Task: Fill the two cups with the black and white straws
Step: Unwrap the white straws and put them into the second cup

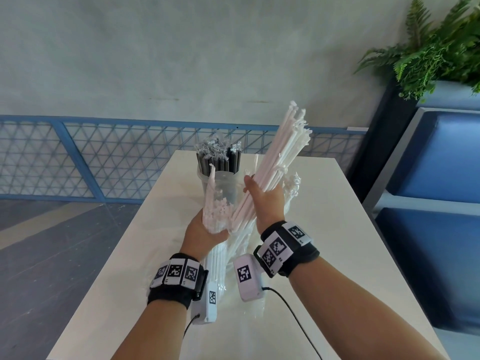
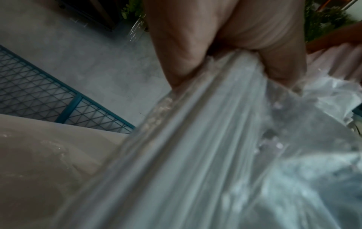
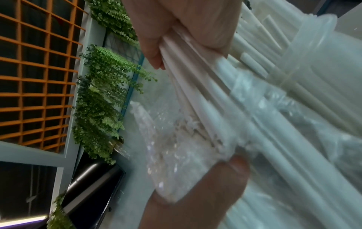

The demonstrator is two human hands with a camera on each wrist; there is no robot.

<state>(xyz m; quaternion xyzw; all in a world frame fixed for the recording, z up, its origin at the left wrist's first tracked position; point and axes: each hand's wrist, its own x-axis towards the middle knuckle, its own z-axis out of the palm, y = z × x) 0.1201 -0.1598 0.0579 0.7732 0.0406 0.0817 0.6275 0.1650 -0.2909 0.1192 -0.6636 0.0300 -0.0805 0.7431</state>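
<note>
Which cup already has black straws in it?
The farther cup, at the table's far end, holds the black straws; the clear cup in front holds none.

Grey wall (image 1: 181, 48), blue mesh railing (image 1: 78, 157) — ferns (image 1: 436, 48) above blue bench (image 1: 441, 157).

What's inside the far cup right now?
The far cup holds a packed bunch of black straws, standing upright with wrapper ends on top. Its lower part is hidden behind the white straws and both hands.
</note>
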